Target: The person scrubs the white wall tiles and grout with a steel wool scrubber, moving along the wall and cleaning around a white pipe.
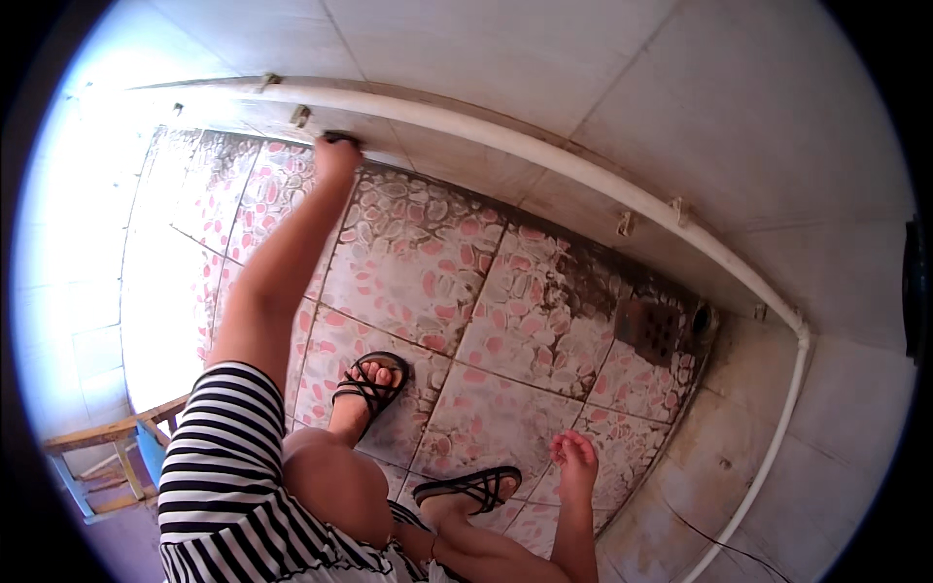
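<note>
Stretched far forward, my left hand point(337, 158) is closed round a small dark object point(340, 137) at the foot of the tiled wall. Only a dark edge of that object shows past my fingers, so its kind cannot be made out. It is at the wall under the white pipe point(442, 119). My right hand point(575, 453) hangs above the floor at the lower right, fingers loosely curled and slightly apart, with nothing in it. Below both hands lies the pink-and-white patterned tile floor point(408, 282), darkly stained along the wall.
A rusty drain cover point(648, 330) and a dark round hole point(702, 319) are in the far right corner. My feet in black strappy sandals point(371, 391) stand mid-floor. A wooden chair point(107, 457) is at lower left. A thin dark cable point(724, 546) runs at lower right.
</note>
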Tool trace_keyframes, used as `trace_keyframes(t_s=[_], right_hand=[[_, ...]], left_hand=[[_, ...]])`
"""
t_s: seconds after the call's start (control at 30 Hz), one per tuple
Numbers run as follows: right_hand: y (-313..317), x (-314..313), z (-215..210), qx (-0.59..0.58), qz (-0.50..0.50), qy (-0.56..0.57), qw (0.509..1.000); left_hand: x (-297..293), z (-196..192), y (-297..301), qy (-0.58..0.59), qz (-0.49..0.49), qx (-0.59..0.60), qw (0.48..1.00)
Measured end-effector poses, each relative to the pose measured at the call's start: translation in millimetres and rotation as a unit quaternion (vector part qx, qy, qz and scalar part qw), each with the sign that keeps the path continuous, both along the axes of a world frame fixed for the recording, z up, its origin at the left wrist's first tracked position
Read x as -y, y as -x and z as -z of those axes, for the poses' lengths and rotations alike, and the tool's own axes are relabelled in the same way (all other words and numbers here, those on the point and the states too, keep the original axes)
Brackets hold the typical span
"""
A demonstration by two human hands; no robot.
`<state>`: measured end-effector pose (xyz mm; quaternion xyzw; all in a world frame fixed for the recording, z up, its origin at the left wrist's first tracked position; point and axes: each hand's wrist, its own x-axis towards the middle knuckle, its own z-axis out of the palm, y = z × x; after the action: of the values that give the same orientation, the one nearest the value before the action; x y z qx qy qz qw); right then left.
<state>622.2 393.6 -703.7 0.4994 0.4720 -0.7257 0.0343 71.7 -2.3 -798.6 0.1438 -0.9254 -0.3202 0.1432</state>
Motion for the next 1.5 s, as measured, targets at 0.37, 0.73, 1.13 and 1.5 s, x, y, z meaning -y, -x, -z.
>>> trace_keyframes(t_s=[0.37, 0.73, 1.13, 1.5], right_hand=[[16.8, 0.1, -5.5, -0.024, -0.032, -0.042, 0.998], [-12.0, -5.6, 6.4, 0.015, -0.025, -0.026, 0.999], [-17.4, 1.1, 4.0, 0.028, -0.004, -0.022, 0.999], [6.4, 3.5, 0.6, -0.006, -0.07, -0.059, 0.996]], left_hand=[[-102.4, -29.1, -51.6, -0.166, -0.01, 0.056, 0.985], [-248.7, -46.6, -139.8, -0.201, 0.16, 0.087, 0.963], [-68.9, -71.1, -40.6, -0.169, -0.043, -0.113, 0.978], [-169.5, -94.7, -106.8, -0.156, 0.125, -0.089, 0.976]])
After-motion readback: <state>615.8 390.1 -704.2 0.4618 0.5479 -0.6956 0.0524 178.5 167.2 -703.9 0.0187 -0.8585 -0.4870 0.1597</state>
